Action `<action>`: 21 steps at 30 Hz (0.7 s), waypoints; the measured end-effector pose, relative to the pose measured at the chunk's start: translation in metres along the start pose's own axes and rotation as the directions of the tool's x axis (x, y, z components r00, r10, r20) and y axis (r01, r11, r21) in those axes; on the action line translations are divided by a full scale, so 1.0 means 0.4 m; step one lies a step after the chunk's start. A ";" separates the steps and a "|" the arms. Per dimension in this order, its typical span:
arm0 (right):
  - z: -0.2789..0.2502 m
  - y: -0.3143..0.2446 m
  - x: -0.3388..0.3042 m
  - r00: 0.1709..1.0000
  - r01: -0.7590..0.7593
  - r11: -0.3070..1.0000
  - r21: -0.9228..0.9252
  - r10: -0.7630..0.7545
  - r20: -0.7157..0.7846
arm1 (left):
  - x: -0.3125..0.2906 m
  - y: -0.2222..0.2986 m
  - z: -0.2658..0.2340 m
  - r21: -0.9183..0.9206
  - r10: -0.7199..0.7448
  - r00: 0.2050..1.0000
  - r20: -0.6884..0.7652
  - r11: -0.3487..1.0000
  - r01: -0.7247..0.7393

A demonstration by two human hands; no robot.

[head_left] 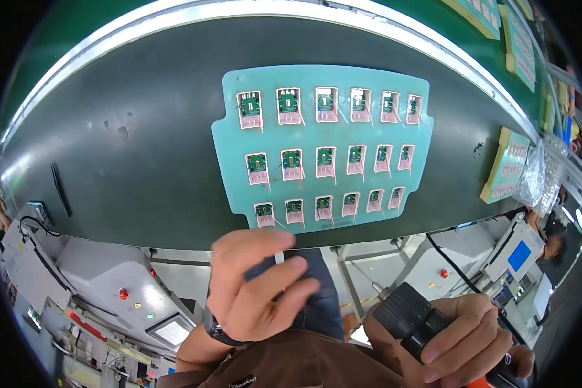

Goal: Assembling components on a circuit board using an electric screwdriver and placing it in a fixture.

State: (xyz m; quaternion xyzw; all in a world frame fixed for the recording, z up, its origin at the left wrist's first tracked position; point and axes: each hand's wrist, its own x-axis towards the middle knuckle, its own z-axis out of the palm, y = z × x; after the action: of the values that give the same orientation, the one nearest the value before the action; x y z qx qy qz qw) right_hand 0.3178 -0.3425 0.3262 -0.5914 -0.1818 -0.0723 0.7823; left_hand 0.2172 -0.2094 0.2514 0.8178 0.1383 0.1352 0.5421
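Observation:
My right hand [462, 336] is wrapped round a black power screwdriver [407, 317] at the lower right, its thin metal bit pointing up and left toward the table edge. My left hand [255, 278] is raised just off the table's near edge, with fingers curved and apart; I make out nothing held in it. Beyond it on the table lies a turquoise tray [309, 134] with three rows of pockets. Each pocket holds a small pale housing [325, 161] with a green circuit board and thin wires, mostly pinkish. Neither hand touches the tray.
Black tweezers [61, 189] lie at the table's left. A yellow-edged tray [506, 165] and clear plastic wrap [540, 173] are at the right, with more trays [519, 45] at the far right. Grey machines [119, 284] with red buttons stand below the table [136, 149].

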 end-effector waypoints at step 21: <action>0.028 0.154 0.017 0.917 0.052 0.947 -0.317 0.081 0.392 | 0.172 -0.046 -0.027 0.597 -0.011 0.976 0.216 0.793 -0.123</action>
State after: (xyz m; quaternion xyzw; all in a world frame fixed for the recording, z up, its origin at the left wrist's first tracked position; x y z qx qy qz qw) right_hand 0.3420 -0.3134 0.2760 -0.7141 -0.3189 0.0273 0.6225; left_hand 0.2753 -0.1678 0.2434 0.9615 0.0923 0.0134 0.2584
